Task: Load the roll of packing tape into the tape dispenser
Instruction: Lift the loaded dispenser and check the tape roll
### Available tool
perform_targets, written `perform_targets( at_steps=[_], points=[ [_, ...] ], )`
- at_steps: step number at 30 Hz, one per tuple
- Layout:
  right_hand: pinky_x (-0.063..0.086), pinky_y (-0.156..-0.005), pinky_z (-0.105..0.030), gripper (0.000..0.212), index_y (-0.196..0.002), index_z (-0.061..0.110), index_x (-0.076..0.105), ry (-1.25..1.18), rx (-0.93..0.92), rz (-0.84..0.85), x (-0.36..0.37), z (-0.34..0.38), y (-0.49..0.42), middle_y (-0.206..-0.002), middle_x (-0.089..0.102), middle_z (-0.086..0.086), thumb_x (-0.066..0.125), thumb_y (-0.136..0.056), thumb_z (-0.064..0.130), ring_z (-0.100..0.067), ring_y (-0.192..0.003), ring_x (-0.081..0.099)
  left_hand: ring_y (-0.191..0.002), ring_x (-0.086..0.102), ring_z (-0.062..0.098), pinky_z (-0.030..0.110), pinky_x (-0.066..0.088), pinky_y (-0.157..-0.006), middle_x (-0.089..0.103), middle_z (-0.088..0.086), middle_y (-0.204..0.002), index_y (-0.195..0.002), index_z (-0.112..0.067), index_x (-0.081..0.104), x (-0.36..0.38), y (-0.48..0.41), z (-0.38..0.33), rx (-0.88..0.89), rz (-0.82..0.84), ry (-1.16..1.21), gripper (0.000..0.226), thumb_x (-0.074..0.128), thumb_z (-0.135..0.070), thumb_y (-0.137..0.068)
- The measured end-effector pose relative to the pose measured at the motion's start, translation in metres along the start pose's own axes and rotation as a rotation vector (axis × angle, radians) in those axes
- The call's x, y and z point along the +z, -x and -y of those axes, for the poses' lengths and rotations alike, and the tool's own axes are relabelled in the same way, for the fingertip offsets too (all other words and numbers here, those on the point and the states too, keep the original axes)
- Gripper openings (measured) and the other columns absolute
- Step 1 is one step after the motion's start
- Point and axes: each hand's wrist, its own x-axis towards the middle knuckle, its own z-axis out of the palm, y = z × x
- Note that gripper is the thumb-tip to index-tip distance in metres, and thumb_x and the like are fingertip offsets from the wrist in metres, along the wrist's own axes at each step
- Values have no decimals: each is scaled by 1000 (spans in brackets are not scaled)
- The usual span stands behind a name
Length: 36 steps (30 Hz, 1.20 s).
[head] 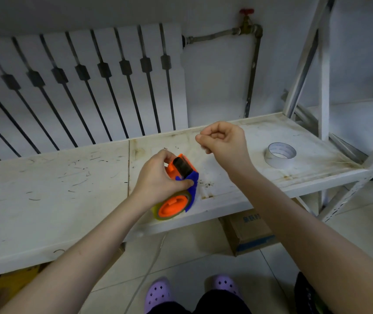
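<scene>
My left hand point(158, 180) grips an orange and blue tape dispenser point(184, 175) over the white shelf point(56, 189). A roll of yellowish clear packing tape point(158, 211) sits on the dispenser's orange hub point(173, 205). A black roller shows at the dispenser's top end. My right hand point(224, 141) hovers above and to the right of the dispenser, fingers curled and pinched together. Whether a clear strip of tape runs to those fingertips I cannot tell.
A second roll of white tape point(279, 155) lies flat on the shelf to the right. A radiator point(79, 87) and a pipe with a red valve point(246, 12) stand behind. A cardboard box point(249, 232) sits under the shelf. Metal rack posts point(323, 71) rise at the right.
</scene>
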Motion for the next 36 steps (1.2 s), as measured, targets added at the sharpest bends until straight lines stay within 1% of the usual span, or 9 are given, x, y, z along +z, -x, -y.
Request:
perform_targets(
  at_steps=[4, 7, 13, 18, 22, 28, 30, 33, 36],
  points=[
    [49, -53, -17, 12, -72, 13, 62, -7, 44, 0, 2, 2, -1, -61, 62, 0, 70, -78, 7, -4, -52, 58, -94, 55, 16, 39, 55, -80, 56, -7, -100, -100, -22, 52, -1, 4, 1, 0, -14, 66, 58, 85, -39, -55],
    [47, -50, -15, 8, -74, 11, 63, -5, 103, -12, 0, -5, -1, -62, 63, 0, 71, -78, 9, 0, -51, 58, -96, 55, 18, 39, 54, -82, 56, -8, -101, -99, -21, 51, -3, 6, 1, -13, -4, 111, 57, 86, -36, -57],
    [48, -48, -13, 7, -78, 9, 65, 49, 198, -18, 2, -18, 0, -64, 64, 2, 70, -78, 13, 2, -49, 58, -99, 55, 18, 31, 53, -76, 53, -8, -106, -103, -24, 47, -5, 9, 3, -47, 4, 152, 59, 86, -34, -60],
    [49, -53, -18, 7, -77, 9, 65, 42, 261, 7, 6, -27, 3, -65, 65, 3, 70, -78, 13, -3, -56, 60, -101, 54, 18, 32, 54, -79, 52, -9, -107, -105, -25, 46, -5, 9, 6, -66, -2, 171, 61, 86, -35, -60],
    [48, -57, -22, 7, -76, 11, 64, 16, 327, 41, 10, -32, 8, -66, 63, -1, 70, -79, 12, -9, -63, 60, -101, 56, 19, 35, 55, -82, 54, -7, -108, -105, -23, 48, -5, 11, 10, -55, -12, 200, 61, 86, -34, -59],
    [45, -59, -24, 8, -76, 11, 61, -7, 380, 109, 23, -43, 18, -70, 62, 0, 67, -82, 13, -13, -70, 61, -99, 55, 17, 28, 51, -79, 54, -8, -106, -106, -23, 47, -5, 13, 11, -46, -18, 225, 61, 86, -31, -61],
    [45, -59, -24, 9, -78, 10, 60, 9, 391, 126, 28, -45, 20, -73, 63, -1, 65, -83, 15, -13, -69, 62, -98, 56, 17, 28, 52, -79, 55, -8, -105, -106, -22, 48, -5, 13, 12, -47, -26, 241, 60, 86, -30, -60],
    [50, -63, -26, 15, -83, 8, 60, 52, 392, 118, 34, -50, 23, -79, 64, -4, 63, -86, 23, -16, -71, 62, -100, 57, 19, 32, 54, -80, 56, -7, -105, -105, -23, 49, -6, 13, 15, -54, -30, 247, 60, 87, -30, -60],
    [51, -66, -28, 23, -73, 14, 57, 99, 395, 91, 39, -55, 27, -82, 64, -7, 60, -88, 31, -16, -71, 60, -102, 59, 22, 37, 56, -82, 58, -6, -107, -105, -23, 49, -6, 12, 17, -62, -29, 265, 59, 87, -30, -60]
  ],
)
